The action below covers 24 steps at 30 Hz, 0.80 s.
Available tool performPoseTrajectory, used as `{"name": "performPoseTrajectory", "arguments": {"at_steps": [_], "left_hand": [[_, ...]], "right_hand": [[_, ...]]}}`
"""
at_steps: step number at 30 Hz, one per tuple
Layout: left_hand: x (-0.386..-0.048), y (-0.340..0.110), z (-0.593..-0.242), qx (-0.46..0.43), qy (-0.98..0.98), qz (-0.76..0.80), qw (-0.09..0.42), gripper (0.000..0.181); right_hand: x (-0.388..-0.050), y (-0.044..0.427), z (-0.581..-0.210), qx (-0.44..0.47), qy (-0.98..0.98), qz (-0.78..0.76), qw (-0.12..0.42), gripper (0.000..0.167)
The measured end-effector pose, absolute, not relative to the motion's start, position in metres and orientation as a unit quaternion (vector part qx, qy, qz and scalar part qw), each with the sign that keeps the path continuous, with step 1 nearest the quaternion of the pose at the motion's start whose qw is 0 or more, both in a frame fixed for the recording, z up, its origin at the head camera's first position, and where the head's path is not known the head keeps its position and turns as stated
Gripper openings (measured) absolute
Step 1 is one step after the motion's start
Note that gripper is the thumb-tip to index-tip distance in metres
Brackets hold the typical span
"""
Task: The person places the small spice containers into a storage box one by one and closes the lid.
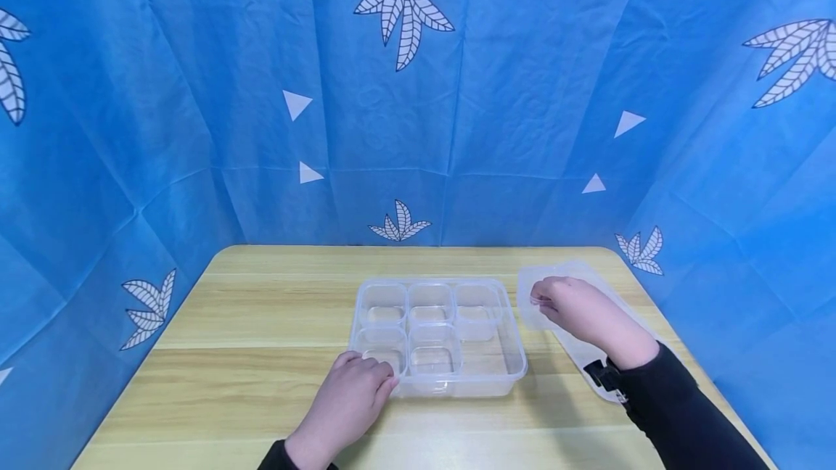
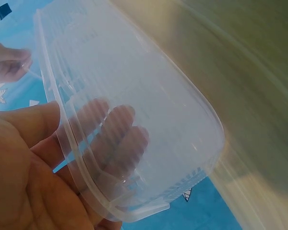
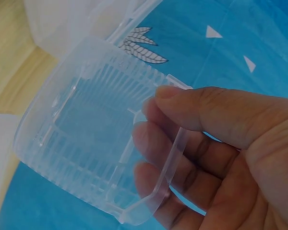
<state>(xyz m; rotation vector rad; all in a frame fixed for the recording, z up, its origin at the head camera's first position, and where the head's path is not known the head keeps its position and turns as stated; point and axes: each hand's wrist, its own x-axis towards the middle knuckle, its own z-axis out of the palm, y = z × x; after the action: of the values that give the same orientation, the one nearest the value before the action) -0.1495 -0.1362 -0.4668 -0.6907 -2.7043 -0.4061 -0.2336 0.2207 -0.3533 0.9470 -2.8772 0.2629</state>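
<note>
A large clear plastic container (image 1: 483, 388) sits on the table, with several small clear boxes (image 1: 434, 360) set in rows inside it. Its near right section shows a bare floor. My left hand (image 1: 353, 397) grips the near left rim, thumb inside and fingers along the outer wall; the left wrist view shows these fingers through the clear plastic wall (image 2: 173, 110). Over on the right, my right hand (image 1: 578, 307) pinches another small clear box (image 3: 81, 124) by its rim, holding it above a flat translucent lid (image 1: 588, 361).
The light wooden table (image 1: 274, 325) has rounded far corners. Behind it and along both sides hangs a blue patterned cloth (image 1: 522, 93). The lid lies slantwise near the table's right edge, partly under my right forearm.
</note>
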Motion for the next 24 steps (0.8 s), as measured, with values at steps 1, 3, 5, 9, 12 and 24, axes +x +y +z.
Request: {"name": "performPoseTrajectory", "arguments": {"at_steps": [1,3,5,9,12,24], "left_hand": [[-0.150,-0.136,-0.467,-0.241,-0.947,-0.142,0.160,0.016],[-0.150,-0.136,-0.467,-0.240,-0.947,-0.143,0.161,0.016],[-0.150,-0.136,-0.467,-0.239,-0.947,-0.144,0.162,0.016],[-0.150,-0.136,-0.467,-0.237,-0.947,-0.145,0.163,0.016],[-0.150,-0.136,-0.467,-0.236,-0.947,-0.145,0.164,0.016],[-0.150,-0.137,-0.468,-0.243,-0.946,-0.150,0.157,0.014]], "right_hand": [[-0.232,0.220,-0.352,0.312,-0.945,0.085,0.052,0.013],[-0.230,0.218,-0.350,0.315,-0.944,0.084,0.056,0.014],[-0.228,0.216,-0.349,0.319,-0.942,0.083,0.060,0.014],[-0.224,0.211,-0.347,0.320,-0.942,0.082,0.068,0.016],[-0.220,0.207,-0.346,0.321,-0.941,0.081,0.071,0.019],[-0.206,0.189,-0.347,0.341,-0.932,0.073,0.101,0.015]]}}
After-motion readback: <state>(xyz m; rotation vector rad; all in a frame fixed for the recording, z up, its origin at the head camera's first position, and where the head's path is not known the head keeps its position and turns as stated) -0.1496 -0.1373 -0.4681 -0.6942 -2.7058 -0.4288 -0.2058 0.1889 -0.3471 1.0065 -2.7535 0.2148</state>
